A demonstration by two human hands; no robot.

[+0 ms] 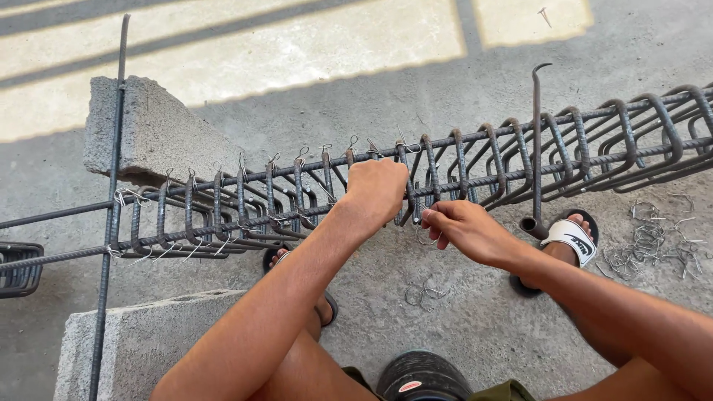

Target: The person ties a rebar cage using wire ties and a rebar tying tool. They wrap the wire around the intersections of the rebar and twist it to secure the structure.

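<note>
From the head camera I looked down on a rebar cage (475,167) that ran across the middle of the frame, from the left edge up toward the upper right. Its long bars were ringed by close-set stirrups, and twisted wire ties stood up along the top bar on the left half. My left hand (377,189) sat at the centre of the frame, its fingers curled shut around a stirrup and the top bar. Just beside it, to the right and slightly lower, my right hand (464,229) had its fingers pinched narrow on a thin loop of tie wire (426,239) that hung below the cage. A hooked steel tool (536,141) stood upright against the cage right of centre, its foot near my sandalled foot (570,239). Loose wire ties lay in a pile (653,241) on the concrete floor (475,319) at the right edge, and a few more (425,292) lay under my hands. One concrete block (152,130) carried the cage at upper left; another (134,341) lay at lower left. A single rebar (111,200) crossed the cage upright at the left.
</note>
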